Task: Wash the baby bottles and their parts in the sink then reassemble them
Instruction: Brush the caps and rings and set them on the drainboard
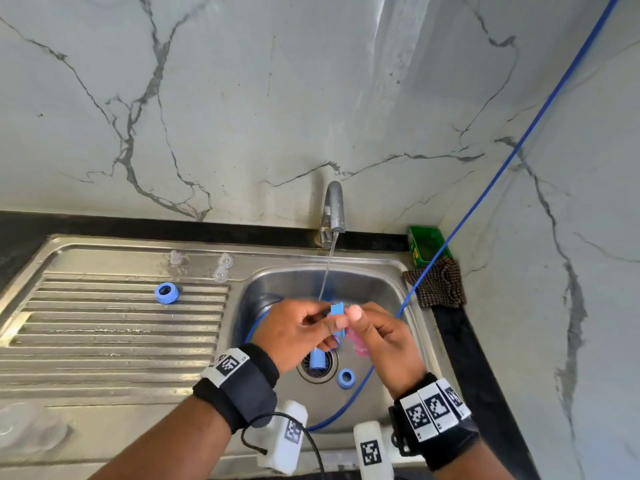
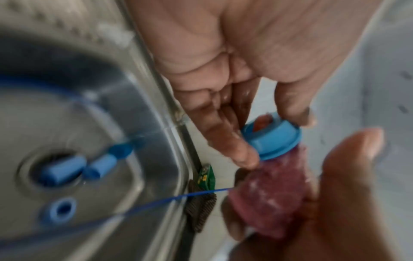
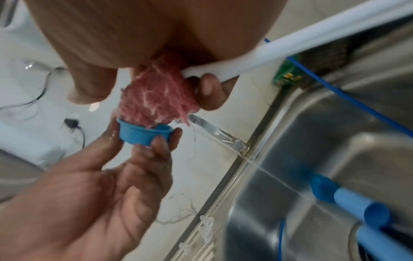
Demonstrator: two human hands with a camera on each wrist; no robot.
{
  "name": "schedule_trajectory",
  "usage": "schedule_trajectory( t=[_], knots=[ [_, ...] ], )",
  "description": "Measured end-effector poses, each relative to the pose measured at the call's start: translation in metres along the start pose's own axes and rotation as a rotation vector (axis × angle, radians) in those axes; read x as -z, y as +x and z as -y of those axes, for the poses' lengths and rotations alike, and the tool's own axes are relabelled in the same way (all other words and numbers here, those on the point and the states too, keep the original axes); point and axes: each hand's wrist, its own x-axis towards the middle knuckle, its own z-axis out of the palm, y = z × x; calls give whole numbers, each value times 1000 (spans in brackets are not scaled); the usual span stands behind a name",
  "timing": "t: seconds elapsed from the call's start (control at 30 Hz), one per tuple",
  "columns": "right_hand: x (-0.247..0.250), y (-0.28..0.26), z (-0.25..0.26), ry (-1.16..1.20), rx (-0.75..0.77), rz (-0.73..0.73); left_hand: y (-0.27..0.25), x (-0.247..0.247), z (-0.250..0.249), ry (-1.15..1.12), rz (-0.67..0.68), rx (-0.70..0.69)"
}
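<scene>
Both hands are over the sink basin [image 1: 388, 282], under a thin water stream [image 1: 327, 271] from the tap [image 1: 334, 209]. My left hand [image 1: 298, 327] pinches a blue bottle collar [image 1: 337, 311] between thumb and fingertips [image 2: 245, 159]. My right hand [image 1: 381, 337] grips a pink scrubber [image 1: 356, 341], whose end is pushed into the collar [image 3: 143, 135]. The scrubber [image 2: 266, 199] looks wet and foamy. A blue cylindrical part [image 1: 318, 360] lies on the drain, with a second blue collar [image 1: 346, 378] beside it. A third blue collar [image 1: 165, 293] sits on the drainboard.
Three clear teats [image 1: 224, 261] stand at the back of the drainboard [image 1: 104, 341], and a clear domed piece [image 1: 27, 431] lies at its front left. A green box [image 1: 427, 245] and a checkered cloth [image 1: 440, 285] occupy the right corner. A blue cable [image 1: 485, 188] runs across the basin.
</scene>
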Motion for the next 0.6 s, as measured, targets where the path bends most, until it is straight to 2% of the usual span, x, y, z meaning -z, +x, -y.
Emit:
schedule_trajectory(
  t=[0.1,0.2,0.3,0.4,0.47,0.53,0.6],
  knots=[
    [11,-2,-7,-120,161,78,-2,-11,-10,-229,3,235],
    [18,-1,-14,-228,216,83,-1,-18,-12,-183,-6,342],
    [19,2,-11,-215,144,66,3,-19,-5,-61,-28,240],
    [23,7,-12,71,-186,-4,8,-17,7,49,-12,-16],
    [28,11,-12,224,-362,-35,10,-19,13,193,24,-131],
    [31,14,-12,245,-410,-12,12,-24,15,187,-9,-120],
    [33,17,-12,211,-353,21,16,-31,14,52,-58,-46]
  ],
)
